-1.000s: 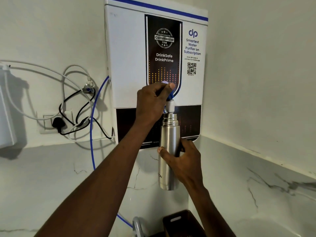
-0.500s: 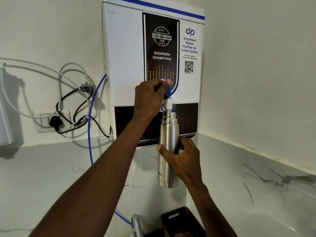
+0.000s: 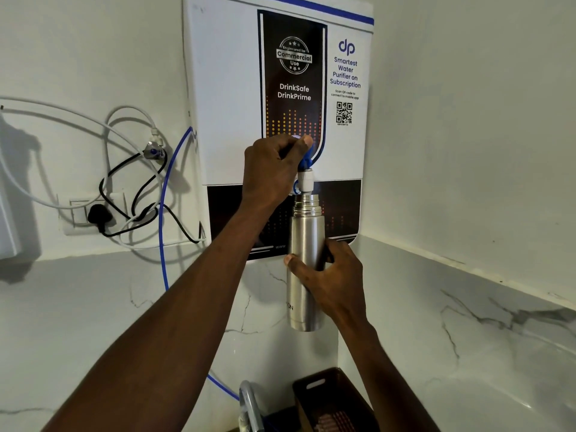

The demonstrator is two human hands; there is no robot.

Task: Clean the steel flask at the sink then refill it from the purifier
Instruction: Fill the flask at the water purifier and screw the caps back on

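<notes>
Steel flask (image 3: 304,260), gripped mid-body by right hand (image 3: 335,277), mouth beneath purifier (image 3: 277,88) spout; blue tap lever (image 3: 304,159) pinched by left hand (image 3: 271,169). Best kept upright, centred.

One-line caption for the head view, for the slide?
Right hand holds the open steel flask under the purifier spout while left hand grips the blue tap lever.

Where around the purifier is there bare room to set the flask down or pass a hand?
No flat counter shows. Bare marble lies right of the right hand holding the flask, below the white wall. Bare marble also lies left of the left hand's forearm, under the socket. Crowded: cables left of the purifier, and below, the brown basket beside the faucet.
</notes>
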